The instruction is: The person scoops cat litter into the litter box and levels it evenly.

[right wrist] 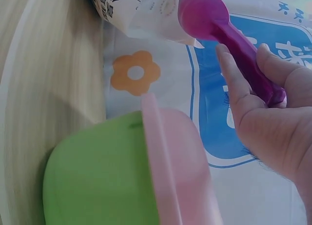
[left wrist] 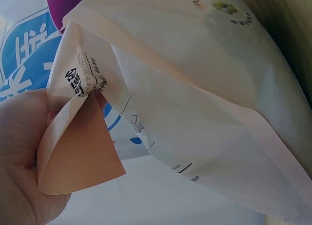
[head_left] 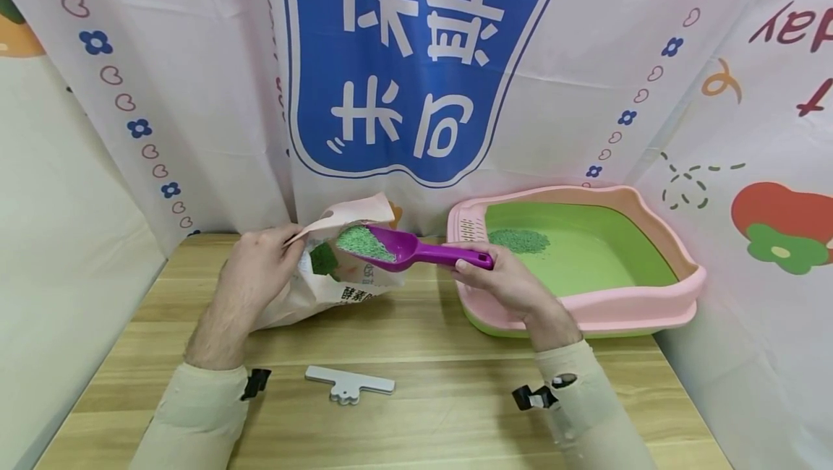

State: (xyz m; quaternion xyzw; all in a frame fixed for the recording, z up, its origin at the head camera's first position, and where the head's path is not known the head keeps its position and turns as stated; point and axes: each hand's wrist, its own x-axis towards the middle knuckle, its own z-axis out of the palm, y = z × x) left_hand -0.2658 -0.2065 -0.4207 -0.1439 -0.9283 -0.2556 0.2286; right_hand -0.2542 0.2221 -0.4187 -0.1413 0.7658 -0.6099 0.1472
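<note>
In the head view my left hand [head_left: 257, 267] pinches the edge of a pale paper bag [head_left: 306, 300] at its open mouth. Green pellets show inside the bag. My right hand [head_left: 504, 278] grips the handle of a purple scoop [head_left: 423, 251], whose bowl holds a heap of green pellets [head_left: 364, 242] at the bag's mouth. The left wrist view shows the folded flap of the bag [left wrist: 83, 152] between thumb and fingers of the left hand [left wrist: 22, 147]. Fingers and thumb of the right hand [right wrist: 278, 122] lie along the scoop handle [right wrist: 251, 69] in the right wrist view.
A green litter tray with a pink rim [head_left: 625, 318] stands on the right of the wooden table [head_left: 429, 412], a patch of green pellets [head_left: 519, 241] at its left end. A grey clip [head_left: 350, 383] lies near the front. A printed curtain [head_left: 215, 116] hangs behind.
</note>
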